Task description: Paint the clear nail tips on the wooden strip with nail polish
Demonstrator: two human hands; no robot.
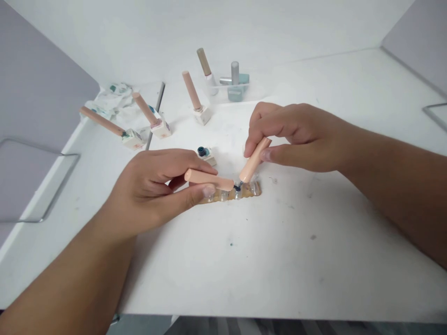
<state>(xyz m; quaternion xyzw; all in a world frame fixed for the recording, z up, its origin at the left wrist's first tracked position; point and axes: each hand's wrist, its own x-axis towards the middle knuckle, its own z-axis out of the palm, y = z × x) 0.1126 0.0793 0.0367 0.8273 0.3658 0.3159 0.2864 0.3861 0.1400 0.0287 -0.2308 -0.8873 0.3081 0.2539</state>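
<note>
Between the fingers and thumb of my left hand lies a peach-capped nail polish brush, held nearly level and pointing right. My right hand pinches another peach-capped nail polish brush, tilted with its bristles down and left. The two dark brush tips meet, or nearly meet, over one of several clear false nails on a tan strip. Behind my left fingers stands an uncapped polish bottle with a dark, stained neck. My left hand hides part of the strip.
Three white bottles with peach caps stand behind: one centrally, two at left. A clear tray holds bottles with grey and tan caps. Stained tissues lie far left near a dark bar. Metal handles flank the white table.
</note>
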